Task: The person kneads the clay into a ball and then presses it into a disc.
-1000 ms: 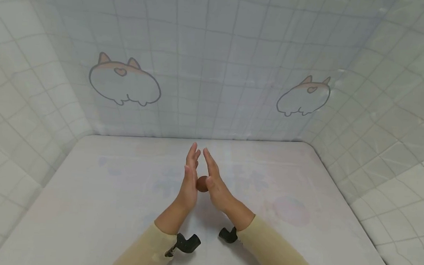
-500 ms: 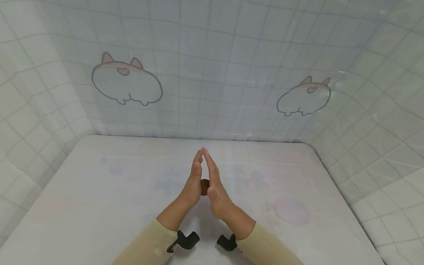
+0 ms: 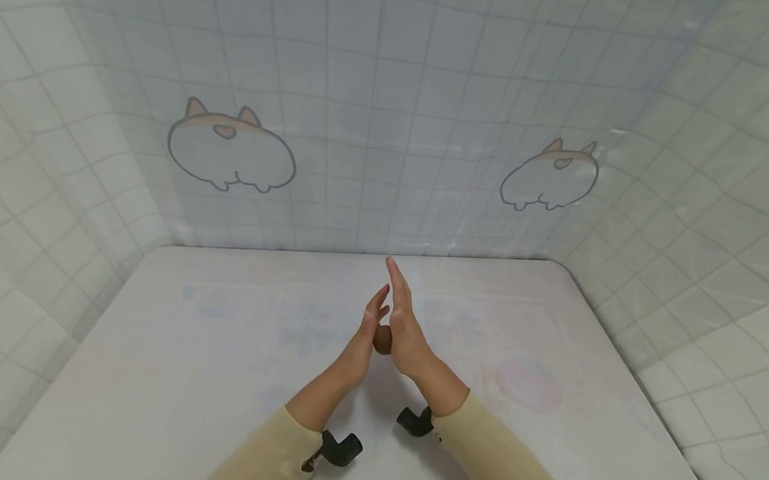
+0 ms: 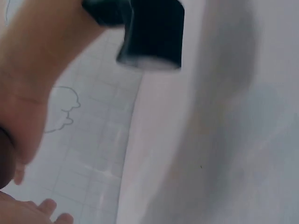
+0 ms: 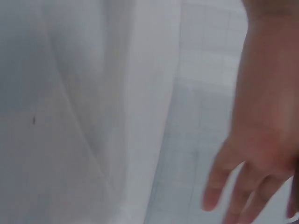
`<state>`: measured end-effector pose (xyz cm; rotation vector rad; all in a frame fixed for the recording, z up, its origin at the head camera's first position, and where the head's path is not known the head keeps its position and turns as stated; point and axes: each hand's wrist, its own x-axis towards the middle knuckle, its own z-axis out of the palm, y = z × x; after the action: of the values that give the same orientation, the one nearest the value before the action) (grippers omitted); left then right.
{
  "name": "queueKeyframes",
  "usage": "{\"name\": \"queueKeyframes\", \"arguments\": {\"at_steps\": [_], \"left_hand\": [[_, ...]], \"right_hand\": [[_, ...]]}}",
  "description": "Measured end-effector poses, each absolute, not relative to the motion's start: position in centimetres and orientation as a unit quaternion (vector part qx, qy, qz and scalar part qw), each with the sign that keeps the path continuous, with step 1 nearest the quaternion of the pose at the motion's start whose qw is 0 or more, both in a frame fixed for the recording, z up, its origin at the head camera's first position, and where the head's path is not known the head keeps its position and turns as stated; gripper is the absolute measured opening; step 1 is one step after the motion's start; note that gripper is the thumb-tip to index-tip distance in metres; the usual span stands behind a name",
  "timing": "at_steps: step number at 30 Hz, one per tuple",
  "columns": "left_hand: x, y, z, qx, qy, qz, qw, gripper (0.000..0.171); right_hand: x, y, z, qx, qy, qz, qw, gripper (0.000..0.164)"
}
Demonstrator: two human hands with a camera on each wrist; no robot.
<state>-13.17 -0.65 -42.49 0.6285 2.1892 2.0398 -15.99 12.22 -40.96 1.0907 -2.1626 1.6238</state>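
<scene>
In the head view, a small round brown ball (image 3: 382, 339), possibly clay or dough, sits between the two palms above the table. My left hand (image 3: 361, 344) lies flat against the ball's left side, fingers extended forward. Against the ball's right side rests the palm of my right hand (image 3: 408, 339), whose straight fingers reach farther forward than the left ones. At the left edge of the left wrist view, part of the ball (image 4: 5, 158) shows between hands. The right wrist view shows a hand with spread fingers; the ball is hard to make out there.
A pale table (image 3: 175, 374) with faint printed patterns lies under the hands. Behind it and at both sides hang white grid-patterned sheets (image 3: 390, 124) with cartoon animal outlines. Black camera mounts (image 3: 342, 449) stick out at both cuffs.
Both palms slide against each other with the ball between them. The right hand has shifted forward past the left, and the ball has drifted slightly right.
</scene>
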Motion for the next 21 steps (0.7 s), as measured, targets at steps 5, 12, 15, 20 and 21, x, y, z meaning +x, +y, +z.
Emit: {"name": "queueKeyframes", "arguments": {"at_steps": [5, 12, 15, 20, 21], "left_hand": [[-12.7, -0.6, -41.6, 0.263, 0.650, 0.711, 0.043, 0.089], [-12.4, -1.0, -40.2, 0.299, 0.600, 0.742, -0.010, 0.087], [-12.4, -1.1, -39.9, 0.296, 0.601, 0.742, -0.029, 0.086], [-12.7, -1.1, -39.7, 0.286, 0.619, 0.728, -0.074, 0.087], [-12.8, -1.1, -39.7, 0.283, 0.621, 0.726, -0.084, 0.087]], "right_hand": [[-16.7, 12.6, -41.3, 0.358, -0.743, 0.558, 0.093, 0.091], [-16.7, 12.5, -42.3, 0.359, -0.749, 0.552, 0.072, 0.092], [-16.4, 12.3, -42.4, 0.363, -0.742, 0.560, 0.072, 0.091], [-15.8, 11.7, -42.5, 0.388, -0.720, 0.567, 0.096, 0.092], [-15.7, 11.6, -42.6, 0.393, -0.715, 0.569, 0.102, 0.092]]}}
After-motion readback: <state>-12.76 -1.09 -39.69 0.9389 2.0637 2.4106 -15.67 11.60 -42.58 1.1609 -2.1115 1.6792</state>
